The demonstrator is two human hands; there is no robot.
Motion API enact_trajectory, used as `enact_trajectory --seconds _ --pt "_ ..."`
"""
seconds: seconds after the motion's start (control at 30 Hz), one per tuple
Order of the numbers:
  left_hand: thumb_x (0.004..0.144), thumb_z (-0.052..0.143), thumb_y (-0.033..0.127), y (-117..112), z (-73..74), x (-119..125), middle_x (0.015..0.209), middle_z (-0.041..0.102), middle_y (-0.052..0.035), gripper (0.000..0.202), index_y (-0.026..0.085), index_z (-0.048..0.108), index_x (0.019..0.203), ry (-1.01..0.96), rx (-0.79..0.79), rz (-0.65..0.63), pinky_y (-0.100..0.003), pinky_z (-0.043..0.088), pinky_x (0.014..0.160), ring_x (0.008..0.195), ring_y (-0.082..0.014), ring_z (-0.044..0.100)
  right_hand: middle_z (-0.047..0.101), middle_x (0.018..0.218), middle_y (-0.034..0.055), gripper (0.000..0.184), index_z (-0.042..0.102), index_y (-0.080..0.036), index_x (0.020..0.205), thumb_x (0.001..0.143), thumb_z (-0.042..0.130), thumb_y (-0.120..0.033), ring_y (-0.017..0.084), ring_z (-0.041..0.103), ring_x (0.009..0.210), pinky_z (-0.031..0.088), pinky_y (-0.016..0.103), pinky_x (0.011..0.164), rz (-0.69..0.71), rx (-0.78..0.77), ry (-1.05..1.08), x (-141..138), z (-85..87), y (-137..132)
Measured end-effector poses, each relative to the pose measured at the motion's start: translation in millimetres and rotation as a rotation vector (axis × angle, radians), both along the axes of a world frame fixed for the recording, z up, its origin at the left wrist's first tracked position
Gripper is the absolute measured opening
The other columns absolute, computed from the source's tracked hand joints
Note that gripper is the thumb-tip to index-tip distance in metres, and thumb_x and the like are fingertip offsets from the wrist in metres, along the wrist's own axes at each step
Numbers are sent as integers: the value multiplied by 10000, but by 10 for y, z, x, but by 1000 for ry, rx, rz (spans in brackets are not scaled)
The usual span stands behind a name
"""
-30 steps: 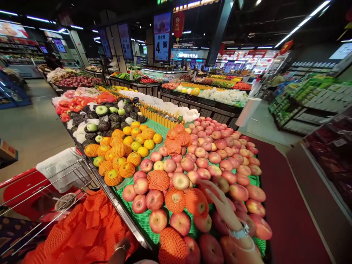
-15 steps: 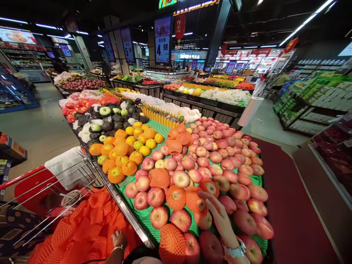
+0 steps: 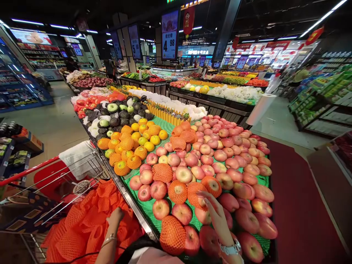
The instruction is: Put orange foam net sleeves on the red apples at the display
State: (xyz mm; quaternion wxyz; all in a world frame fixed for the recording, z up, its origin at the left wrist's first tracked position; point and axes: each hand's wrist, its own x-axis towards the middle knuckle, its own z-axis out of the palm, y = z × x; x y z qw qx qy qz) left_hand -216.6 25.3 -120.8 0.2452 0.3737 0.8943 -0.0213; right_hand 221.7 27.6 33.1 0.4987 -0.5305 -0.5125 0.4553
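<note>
**Reaching over red-and-yellow apples [image 3: 183,174] on a supermarket fruit display**

A long produce surface [image 3: 129,198] with a brushed-metal rim and a green mesh mat [image 3: 147,209] fills the head view, with apples heaped at the near end. Beyond them lie yellow citrus fruits in orange foam nets [image 3: 121,168] and dark netted melons [image 3: 114,121]. A dark red floor mat [image 3: 297,190] runs along its right side, and more produce stands lit across the store.

The right hand [image 3: 217,220], with a silver wristwatch [image 3: 229,249], extends over the fruit, its slender fingers [image 3: 211,209] spread and resting on an apple in an orange foam sleeve [image 3: 195,196]. No firm grip shows.

The left hand [image 3: 117,216], with a thin metal bracelet [image 3: 109,239], rests on loose orange foam netting [image 3: 90,223] in a wire shopping cart [image 3: 68,172] with a red handle; its grip cannot be told.

A hanging price sign [image 3: 169,35] reads 4.98.
</note>
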Motion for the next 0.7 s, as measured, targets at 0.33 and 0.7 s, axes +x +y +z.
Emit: enact_trajectory --seconds 0.33,0.7 --pt "898 485 344 148 415 -188 1039 759 -230 314 143 694 1018 70 236 156 -550 471 931 1118 -423 680 753 1115 70 391 743 -274 1014 922 544 -597 293 665 1147 528 474 1074 -27 9 10 -38 -8 -76" --pt "935 507 525 114 1369 26 1099 636 -54 368 215 529 1130 -19 1255 372 -409 519 936 1044 -263 627 747 1093 69 344 737 -263 1008 930 571 -555 265 665 1122 501 430 1085 -45 27 38 -116 -16 -111"
